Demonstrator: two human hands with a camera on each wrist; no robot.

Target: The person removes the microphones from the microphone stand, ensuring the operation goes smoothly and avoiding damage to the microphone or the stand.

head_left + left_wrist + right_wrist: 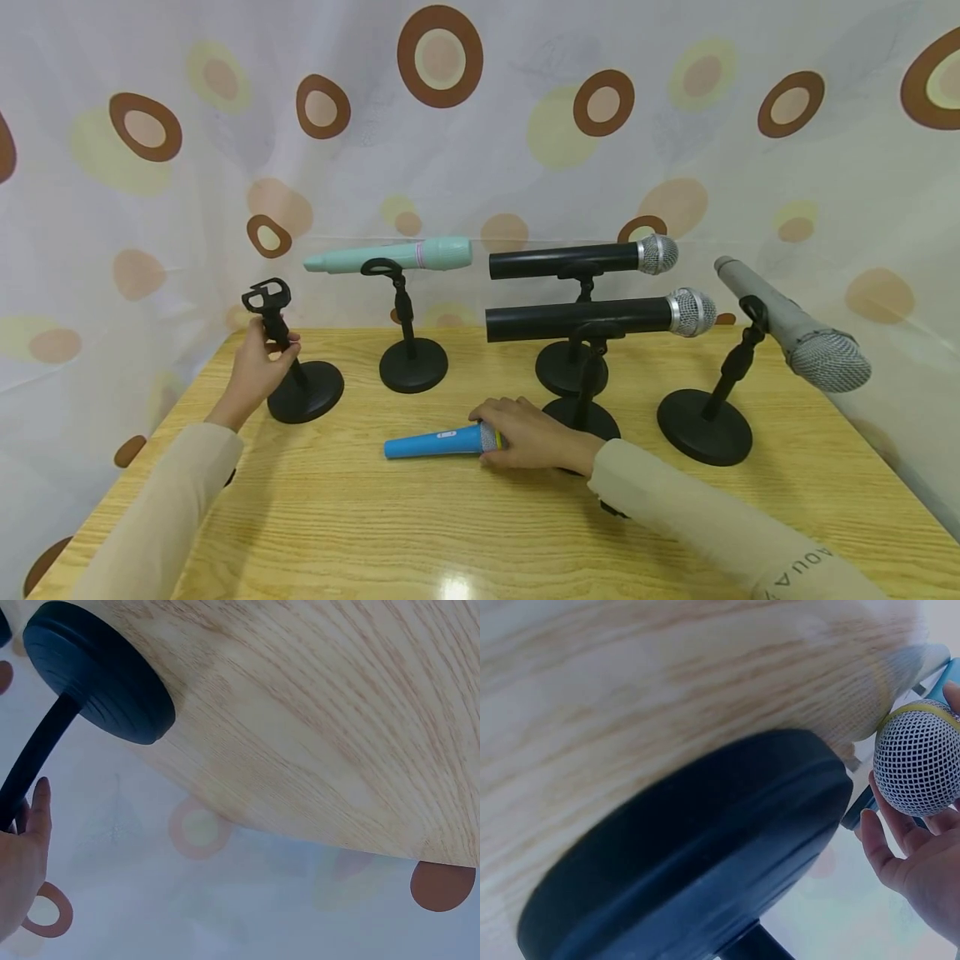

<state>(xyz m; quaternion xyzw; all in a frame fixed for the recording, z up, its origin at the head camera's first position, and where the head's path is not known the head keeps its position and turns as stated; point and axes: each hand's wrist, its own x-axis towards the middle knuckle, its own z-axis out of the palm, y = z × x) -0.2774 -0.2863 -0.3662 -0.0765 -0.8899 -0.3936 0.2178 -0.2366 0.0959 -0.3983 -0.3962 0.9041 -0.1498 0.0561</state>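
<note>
My left hand [255, 368] grips the upright of a black microphone stand [315, 395] at the left of the table, just below its unoccupied clip [266, 296]. The left wrist view shows the stand's round base [101, 675] and part of that hand [22, 874]. A blue microphone [435, 442] with a silver mesh head and yellow ring lies on the table in front. My right hand [536, 433] holds it by the head, fingers over the far side and thumb on the near side. Up close, the mesh head [917, 759] shows between the fingers in the right wrist view.
Behind, a mint-green microphone [442, 253] rests in its stand. Two black microphones, one rear [570, 261] and one front [585, 318], sit in stands at centre right. A grey microphone [787, 321] tilts in a stand farther right. The front black stand's base [682, 855] is beside my right wrist.
</note>
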